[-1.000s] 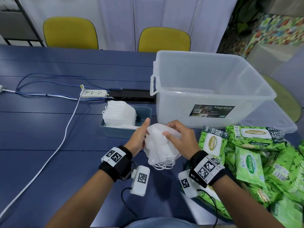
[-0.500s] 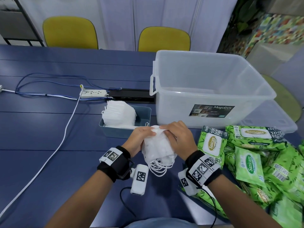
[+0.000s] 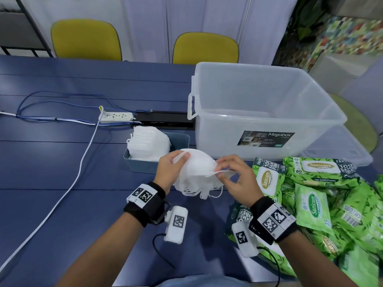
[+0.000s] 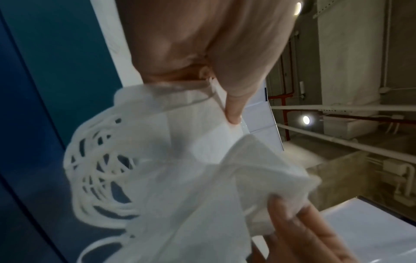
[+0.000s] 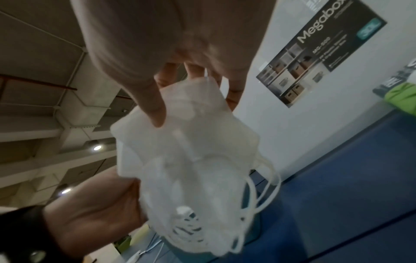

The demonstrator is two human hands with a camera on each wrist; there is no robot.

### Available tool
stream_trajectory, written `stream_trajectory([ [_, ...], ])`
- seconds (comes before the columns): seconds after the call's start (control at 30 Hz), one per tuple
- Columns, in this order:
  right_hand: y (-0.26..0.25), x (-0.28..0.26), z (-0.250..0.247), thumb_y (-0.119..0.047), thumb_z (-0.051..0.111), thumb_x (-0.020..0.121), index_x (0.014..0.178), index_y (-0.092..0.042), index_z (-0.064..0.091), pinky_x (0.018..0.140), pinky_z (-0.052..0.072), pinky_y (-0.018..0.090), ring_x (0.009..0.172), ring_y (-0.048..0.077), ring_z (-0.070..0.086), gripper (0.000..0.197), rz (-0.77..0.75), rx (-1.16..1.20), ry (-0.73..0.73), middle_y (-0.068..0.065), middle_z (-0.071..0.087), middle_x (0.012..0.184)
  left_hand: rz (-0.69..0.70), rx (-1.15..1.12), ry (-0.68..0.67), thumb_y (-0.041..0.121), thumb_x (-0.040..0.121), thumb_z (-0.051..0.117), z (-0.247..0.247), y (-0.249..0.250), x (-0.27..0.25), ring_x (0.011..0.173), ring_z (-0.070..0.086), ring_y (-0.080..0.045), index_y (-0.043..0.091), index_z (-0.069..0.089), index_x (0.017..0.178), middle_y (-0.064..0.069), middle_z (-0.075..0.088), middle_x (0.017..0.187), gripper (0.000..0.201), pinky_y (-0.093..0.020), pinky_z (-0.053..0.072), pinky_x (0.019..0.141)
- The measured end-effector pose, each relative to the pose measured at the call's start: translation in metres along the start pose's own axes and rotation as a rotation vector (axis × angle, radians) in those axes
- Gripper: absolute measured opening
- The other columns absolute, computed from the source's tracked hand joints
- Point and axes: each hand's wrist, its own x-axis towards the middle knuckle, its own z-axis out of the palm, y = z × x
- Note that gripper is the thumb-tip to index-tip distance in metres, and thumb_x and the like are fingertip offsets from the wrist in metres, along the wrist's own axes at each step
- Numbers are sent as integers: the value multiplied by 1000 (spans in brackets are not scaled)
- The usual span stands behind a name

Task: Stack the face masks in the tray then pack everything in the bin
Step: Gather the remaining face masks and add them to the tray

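Observation:
A bundle of white face masks point(image 3: 196, 175) hangs between both hands just above the blue table, ear loops dangling below. My left hand point(image 3: 172, 168) grips its left side, thumb on top. My right hand point(image 3: 232, 175) pinches the right edge of one mask. The bundle shows close up in the left wrist view point(image 4: 191, 178) and in the right wrist view point(image 5: 191, 160). Behind the hands a small blue-grey tray point(image 3: 182, 139) holds a stack of white masks point(image 3: 149, 145). The clear plastic bin point(image 3: 259, 112) stands behind to the right, nothing visible in it.
Several green wet-wipe packs point(image 3: 323, 191) lie heaped at the right. The bin's lid point(image 3: 348, 150) lies behind them. A white power strip point(image 3: 118, 117) and cables point(image 3: 62, 189) cross the left of the table. Two yellow chairs point(image 3: 205, 48) stand beyond the far edge.
The bundle has been turned from upright to lying more level and spread wider between the hands. My right hand moved from over its top to pinching the right edge.

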Motion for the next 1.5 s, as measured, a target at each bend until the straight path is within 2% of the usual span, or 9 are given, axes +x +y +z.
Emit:
stream_trajectory([
  [0.27,-5,11,20,-11,75,80,87,-15,74,89,35,4,99,-2,54,9,122,-84,0,-4,56,105,78,13,-112,10,85,68,6,-3,-5,75,62,-7,15,67,86,-2,67,84,4,-25,52,69],
  [0.4,-5,15,25,-9,74,80,88,-11,74,79,36,2,88,-8,54,8,159,-84,87,-17,54,92,120,-48,-187,7,76,72,-1,-8,-4,98,62,-12,19,58,116,-2,64,111,44,-28,53,83],
  [0.53,-4,17,26,-10,73,81,89,-11,73,77,36,2,87,-6,56,8,222,-47,113,-18,56,91,155,-136,-144,-10,86,58,2,-6,-6,83,65,-15,20,37,133,0,62,106,59,-31,57,74],
  [0.77,0,26,12,-14,69,86,90,-9,73,84,36,5,93,7,57,8,276,-25,165,-5,60,97,216,6,-118,8,90,54,2,-9,0,93,58,-16,22,60,102,4,62,107,20,-29,51,80],
  [0.87,-2,31,9,-15,66,89,94,-7,73,85,39,16,95,11,57,12,294,-10,175,-2,59,99,155,13,-141,4,99,41,4,-6,-1,96,58,-13,11,65,100,1,64,108,24,-20,49,82],
  [1.03,-4,36,17,-16,59,93,101,-1,71,78,39,12,95,11,54,20,330,1,149,0,57,101,27,-105,-180,15,95,50,8,-2,-2,96,62,-14,9,68,102,-4,69,105,20,-27,51,85],
  [1.17,-7,40,25,-14,56,95,102,0,70,77,37,0,93,11,55,21,308,27,130,2,57,102,86,-15,-195,10,93,55,8,-4,-5,76,59,-7,7,63,108,-1,65,89,17,-14,48,63],
  [1.33,-4,39,21,-16,55,96,106,-2,70,80,34,-2,93,-5,51,23,243,-10,184,-2,54,104,115,28,-158,9,88,64,5,-5,-2,65,55,-4,10,59,76,11,63,72,13,-17,45,60],
  [1.5,5,30,15,-19,56,95,111,-8,70,83,39,3,102,5,54,24,246,-3,222,-4,56,110,73,-36,-73,19,90,64,5,-6,0,72,50,-16,18,53,64,1,55,73,28,-30,42,69],
])
